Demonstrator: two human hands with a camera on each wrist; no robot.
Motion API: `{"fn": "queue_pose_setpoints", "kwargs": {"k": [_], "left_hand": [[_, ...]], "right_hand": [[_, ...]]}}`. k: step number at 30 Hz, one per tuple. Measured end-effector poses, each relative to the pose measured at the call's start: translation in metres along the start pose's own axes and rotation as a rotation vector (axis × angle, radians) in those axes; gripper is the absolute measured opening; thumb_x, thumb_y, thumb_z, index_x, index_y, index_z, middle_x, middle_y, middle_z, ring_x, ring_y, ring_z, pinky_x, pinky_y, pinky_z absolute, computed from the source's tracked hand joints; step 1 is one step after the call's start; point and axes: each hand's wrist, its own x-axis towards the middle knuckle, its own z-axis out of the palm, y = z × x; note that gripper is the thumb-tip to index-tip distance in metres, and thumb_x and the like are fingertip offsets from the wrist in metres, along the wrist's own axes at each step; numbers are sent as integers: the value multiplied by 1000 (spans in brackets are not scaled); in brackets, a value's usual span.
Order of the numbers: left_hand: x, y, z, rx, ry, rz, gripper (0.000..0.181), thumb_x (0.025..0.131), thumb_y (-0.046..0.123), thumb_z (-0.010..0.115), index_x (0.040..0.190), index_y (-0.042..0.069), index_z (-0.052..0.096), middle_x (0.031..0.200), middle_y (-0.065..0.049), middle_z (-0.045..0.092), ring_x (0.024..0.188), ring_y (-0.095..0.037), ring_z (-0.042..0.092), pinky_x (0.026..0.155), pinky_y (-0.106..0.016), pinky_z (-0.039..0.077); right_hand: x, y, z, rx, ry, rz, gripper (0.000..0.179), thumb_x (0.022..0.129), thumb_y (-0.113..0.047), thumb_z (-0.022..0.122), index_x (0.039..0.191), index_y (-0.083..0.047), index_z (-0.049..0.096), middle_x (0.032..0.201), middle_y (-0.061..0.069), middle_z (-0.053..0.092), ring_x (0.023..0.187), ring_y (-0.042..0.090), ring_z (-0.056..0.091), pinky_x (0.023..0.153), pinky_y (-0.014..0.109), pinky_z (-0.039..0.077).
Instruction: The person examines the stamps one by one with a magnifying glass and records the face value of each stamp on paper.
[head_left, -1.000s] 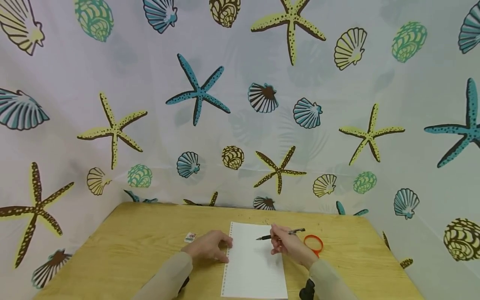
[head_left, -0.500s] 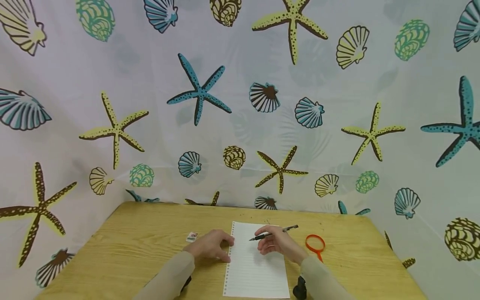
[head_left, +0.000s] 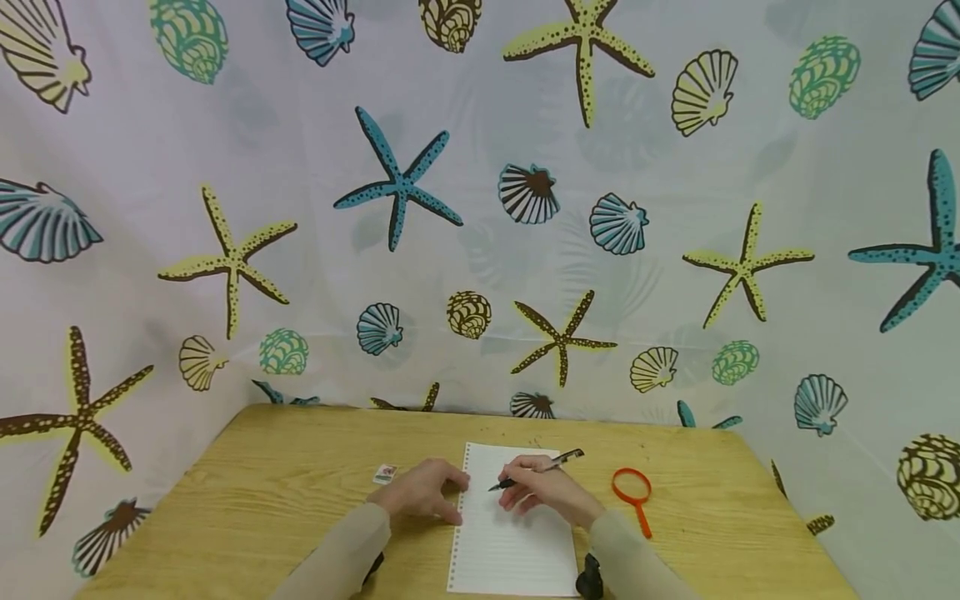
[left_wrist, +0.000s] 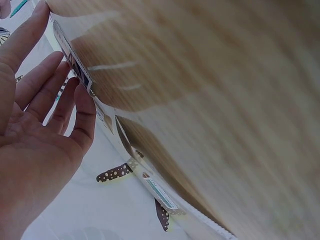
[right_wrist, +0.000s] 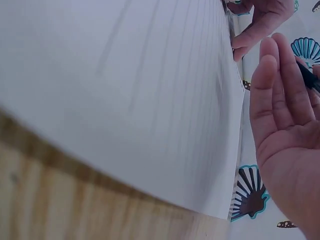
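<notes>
R hand (head_left: 546,492) is pinching a black pen (head_left: 564,458) betw. its digits, w/ the barrel slanting up toward the desk's far-right corner. Pen tip is pointing down-left over the upper-left part of a lined sheet (head_left: 517,554); tip contact: can't tell. Sheet is lying at the middle of the desk (head_left: 300,467), top edge running near the desk's far edge. L hand (head_left: 422,492) is spreading thumb & fingers apart, tips meeting the sheet's punched left edge; pressure: can't tell. Small stamp-like piece (head_left: 385,473) is lying just beyond L hand, betw. sheet & desk's left edge. Red magnifying glass (head_left: 642,518) is lying betw. sheet & desk's right edge, ring toward the far edge, handle pointing nearer. Shell-print cloth (head_left: 480,250) is hanging behind the desk's far edge.
</notes>
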Motion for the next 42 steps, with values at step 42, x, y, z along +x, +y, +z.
{"fn": "queue_pose_setpoints", "kwargs": {"k": [42], "left_hand": [[1,1,-1,-7,-16,7,48,77,19,84,121,6,69,129,-7,65,125,-30,55,107,-49,41]], "right_hand": [[28,11,24,-170,66,-5,19,94,-16,64,102,1,71,83,2,72,69,9,60,60,22,45]]}}
